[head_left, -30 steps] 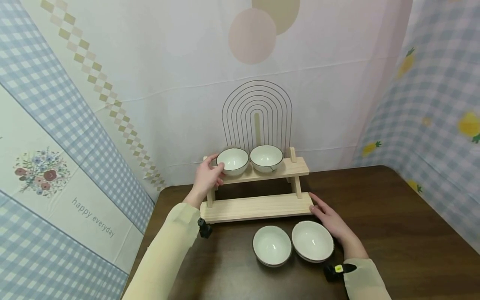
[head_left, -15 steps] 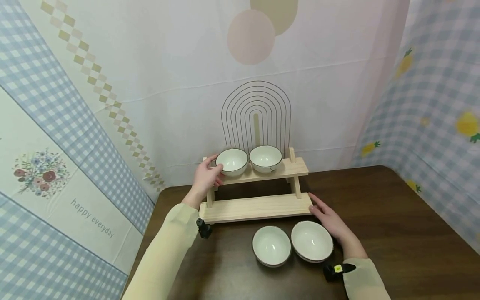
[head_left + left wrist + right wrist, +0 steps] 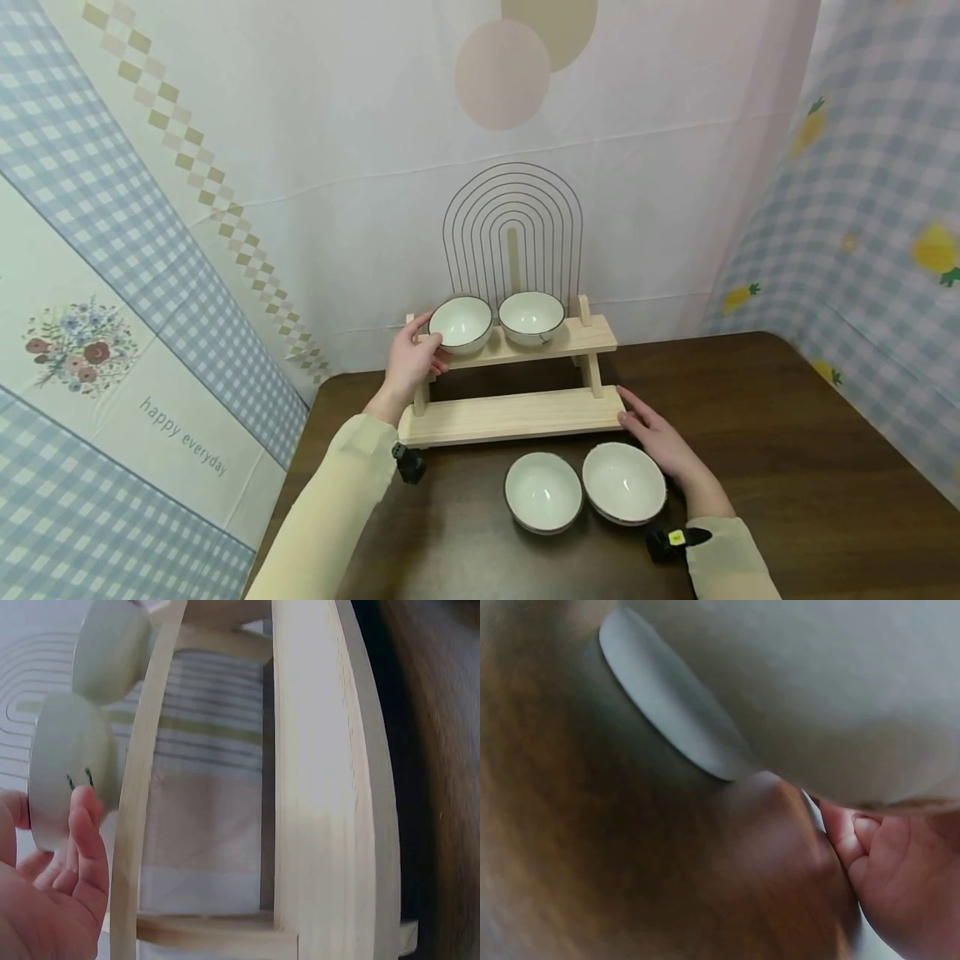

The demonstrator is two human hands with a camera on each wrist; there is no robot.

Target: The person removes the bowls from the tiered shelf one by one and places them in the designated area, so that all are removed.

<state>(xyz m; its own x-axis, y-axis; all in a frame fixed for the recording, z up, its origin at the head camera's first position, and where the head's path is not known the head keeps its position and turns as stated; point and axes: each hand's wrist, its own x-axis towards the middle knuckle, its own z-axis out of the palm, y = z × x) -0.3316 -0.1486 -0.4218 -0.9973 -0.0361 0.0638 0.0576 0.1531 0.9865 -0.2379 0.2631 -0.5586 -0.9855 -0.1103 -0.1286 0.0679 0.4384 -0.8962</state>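
Note:
On the upper step of a two-step wooden rack (image 3: 517, 415) stand two white dark-rimmed bowls. My left hand (image 3: 408, 360) grips the left bowl (image 3: 461, 323), thumb at its rim; the left wrist view shows fingers against the bowl's side (image 3: 71, 761). The other bowl (image 3: 532, 317) stands just to its right. My right hand (image 3: 663, 442) touches the right end of the lower step with its fingers extended. Below it, white bowls (image 3: 543, 492) (image 3: 624, 482) sit side by side on the table. In the right wrist view the hand (image 3: 911, 874) is partly hidden behind a bowl.
A brown wooden table (image 3: 757, 433) lies under the rack. Behind it hangs a pale cloth (image 3: 360, 208) with printed arches, and blue checked cloth (image 3: 862, 217) hangs at the right. Black wrist devices (image 3: 408, 463) sit at both sleeves.
The left bowl has shifted slightly to the left with my left hand, widening the space between the two upper bowls. My right hand stays at the rack's end.

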